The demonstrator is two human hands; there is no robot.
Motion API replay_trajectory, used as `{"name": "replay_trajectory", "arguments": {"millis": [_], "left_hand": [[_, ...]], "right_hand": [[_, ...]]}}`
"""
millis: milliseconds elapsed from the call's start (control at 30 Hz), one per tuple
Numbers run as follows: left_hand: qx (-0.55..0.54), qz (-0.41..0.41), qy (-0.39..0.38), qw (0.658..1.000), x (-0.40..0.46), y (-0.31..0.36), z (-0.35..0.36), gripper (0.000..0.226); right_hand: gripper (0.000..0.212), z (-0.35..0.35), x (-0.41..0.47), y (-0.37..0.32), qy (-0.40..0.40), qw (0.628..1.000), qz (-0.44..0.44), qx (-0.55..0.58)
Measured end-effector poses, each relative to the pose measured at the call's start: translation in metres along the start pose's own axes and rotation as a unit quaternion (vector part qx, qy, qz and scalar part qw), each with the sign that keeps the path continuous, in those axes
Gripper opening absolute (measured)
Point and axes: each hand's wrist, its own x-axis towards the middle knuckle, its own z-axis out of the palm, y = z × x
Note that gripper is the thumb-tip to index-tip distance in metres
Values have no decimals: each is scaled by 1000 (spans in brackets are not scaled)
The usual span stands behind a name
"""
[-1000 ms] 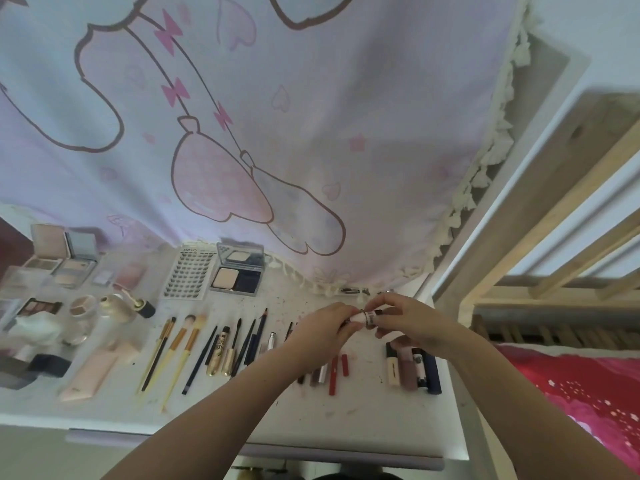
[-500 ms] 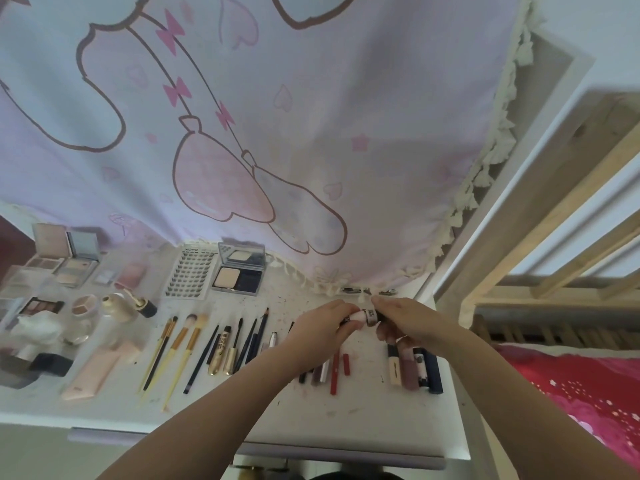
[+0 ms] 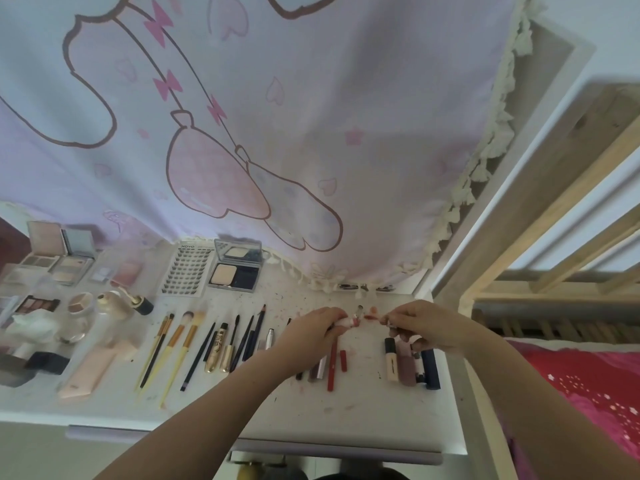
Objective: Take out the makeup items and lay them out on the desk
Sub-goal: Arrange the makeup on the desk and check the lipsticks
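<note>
Both forearms bare, no sleeves; left hand, right hand ungloved.

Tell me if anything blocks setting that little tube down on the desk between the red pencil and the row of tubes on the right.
Nothing visible does. The left hand holds the small tube above a bare strip of desk, between the red pencil and the tubes. The right hand hovers beside it.

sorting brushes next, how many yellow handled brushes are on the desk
3, side by side left of centre: a thin one, then two fluffy-tipped ones and to its right. None looks hidden, though the left hand covers some items.
</note>
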Motion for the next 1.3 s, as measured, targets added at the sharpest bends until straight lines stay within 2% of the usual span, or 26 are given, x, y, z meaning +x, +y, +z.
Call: {"name": "replay_trajectory", "arguments": {"millis": [100,167,200,300,400,467,567,633,800,1000,1100,1200,1300], "left_hand": [[-42,-72,-15,996,-5,-8,10,30],[-42,-88,-32,995,-7,-6,21,28],[-40,-91,-37,994,-8,-3,27,27],[-44,-94,-2,995,-4,7,46,25],[-9,-101,76,992,4,8,58,27],[0,-119,91,989,7,7,63,28],[34,-131,89,987,12,2,68,29],[56,-127,89,986,14,0,71,30],[87,-113,95,985,18,-2,75,29],[96,-105,89,986,22,-5,76,26],[94,-102,87,987,23,-5,75,28],[94,-99,85,987,19,-5,73,40],[80,-92,140,983,6,-1,67,41]], "right_hand": [[16,-13,2,21,-3,997,16,74],[15,-7,6,34,8,995,18,101],[14,1,10,41,32,997,12,71],[7,26,20,59,122,983,-37,-134],[11,40,31,74,189,957,-100,-196],[16,44,37,77,229,936,-136,-228],[14,51,42,71,224,942,-156,-196],[16,54,47,69,227,936,-162,-216],[38,57,59,74,256,886,-159,-352],[41,62,71,81,253,832,-131,-476],[43,64,73,78,248,832,-121,-482],[49,58,66,74,247,837,-122,-474],[41,31,50,70,261,853,-132,-432]]}}
